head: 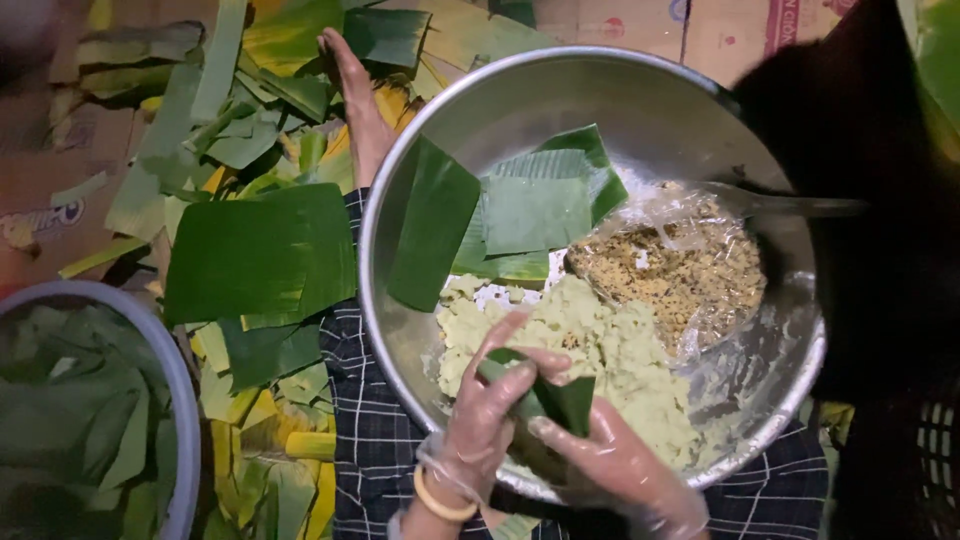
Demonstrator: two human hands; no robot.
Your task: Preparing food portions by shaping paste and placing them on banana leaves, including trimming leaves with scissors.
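Leaf-strewn floor [150, 170] surrounds bowl [480, 110]; both hands [480, 420] [615, 465] pinch folded leaf [555, 400]

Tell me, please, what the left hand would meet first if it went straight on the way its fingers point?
Probably the pale green dough in the metal bowl; the left hand, holding a folded leaf, points up over it, though depth is unclear.

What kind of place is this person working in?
Probably a home or village floor set up for wrapping food. Cut banana leaves lie over flattened cardboard, a metal bowl holds pale dough, and both gloved hands fold a leaf.
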